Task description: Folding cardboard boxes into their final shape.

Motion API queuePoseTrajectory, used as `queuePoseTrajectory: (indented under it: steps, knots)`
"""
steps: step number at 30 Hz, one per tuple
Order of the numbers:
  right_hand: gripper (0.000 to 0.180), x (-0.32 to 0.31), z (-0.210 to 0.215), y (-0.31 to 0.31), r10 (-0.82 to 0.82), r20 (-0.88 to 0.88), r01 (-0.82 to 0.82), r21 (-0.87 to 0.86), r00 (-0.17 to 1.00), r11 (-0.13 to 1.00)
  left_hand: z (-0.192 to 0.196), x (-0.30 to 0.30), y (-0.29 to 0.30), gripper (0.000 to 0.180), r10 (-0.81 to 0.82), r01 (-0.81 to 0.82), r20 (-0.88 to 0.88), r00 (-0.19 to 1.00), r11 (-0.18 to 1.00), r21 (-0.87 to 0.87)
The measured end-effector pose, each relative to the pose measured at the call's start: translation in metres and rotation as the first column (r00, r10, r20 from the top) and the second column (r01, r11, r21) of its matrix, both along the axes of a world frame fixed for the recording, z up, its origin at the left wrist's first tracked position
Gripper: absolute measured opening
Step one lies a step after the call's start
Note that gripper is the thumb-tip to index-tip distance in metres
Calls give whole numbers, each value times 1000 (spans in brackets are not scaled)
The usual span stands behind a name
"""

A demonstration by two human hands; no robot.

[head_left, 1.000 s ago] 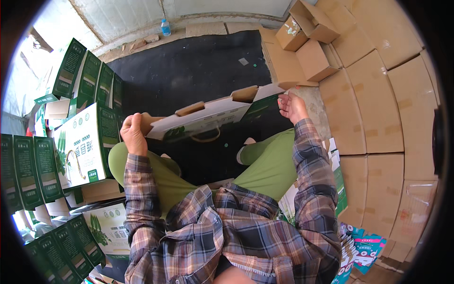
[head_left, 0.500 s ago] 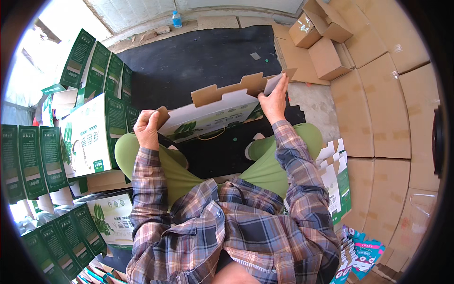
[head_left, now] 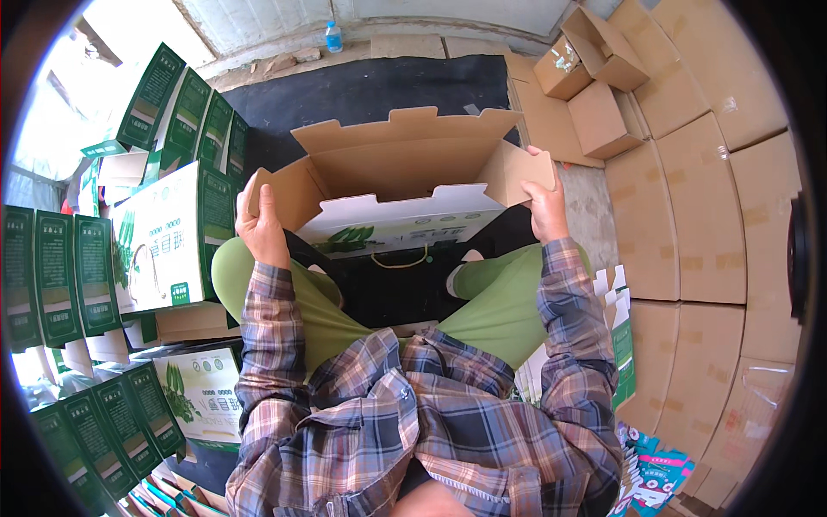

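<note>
Between my knees a white and green printed carton (head_left: 392, 226) stands spread into a box shape, its brown inside showing and its top flaps up. A thin cord handle (head_left: 401, 263) hangs on the side facing me. My left hand (head_left: 261, 222) grips the left end flap, thumb inside and fingers outside. At the other end my right hand (head_left: 544, 202) pinches the right side flap. The carton's bottom is hidden from view.
Green and white cartons (head_left: 164, 237) stand stacked at the left. Brown cardboard boxes (head_left: 698, 202) line the right, with open ones (head_left: 603, 121) at the far right. Black sheeting (head_left: 370, 90) covers the floor, and a blue-capped bottle (head_left: 333, 36) stands by the wall.
The carton has gone from nearly flat to opened out, its far panel now apart from the near one. My hands have moved farther apart, the right one lower in view.
</note>
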State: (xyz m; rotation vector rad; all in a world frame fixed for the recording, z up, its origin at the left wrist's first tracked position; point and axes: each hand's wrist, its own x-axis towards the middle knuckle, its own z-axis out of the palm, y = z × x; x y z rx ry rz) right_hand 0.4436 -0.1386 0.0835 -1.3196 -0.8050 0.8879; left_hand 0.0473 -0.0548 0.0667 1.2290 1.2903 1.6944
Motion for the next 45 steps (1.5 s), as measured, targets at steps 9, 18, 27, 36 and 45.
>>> queuePoseTrajectory:
  steps: [9,18,27,36,45]
  knots:
    - [51,2,-19,-7,116,-139,-144,-214,983,966,-8,-10,13,40,143,-144,-545,826,989,42]
    - [55,-2,-16,-21,160,-80,-175,-231,984,957,5,21,29,81,85,6,-969,231,996,89]
    - [54,3,-20,-20,128,-124,-155,-242,984,958,-3,9,27,30,-274,432,-869,412,898,-79]
    - [60,3,-30,-21,121,-34,-126,-261,992,957,-4,12,19,42,-278,418,-954,114,884,-208]
    - [54,1,-32,-20,117,48,-105,-207,992,973,-12,8,21,37,-175,366,-983,60,920,-142]
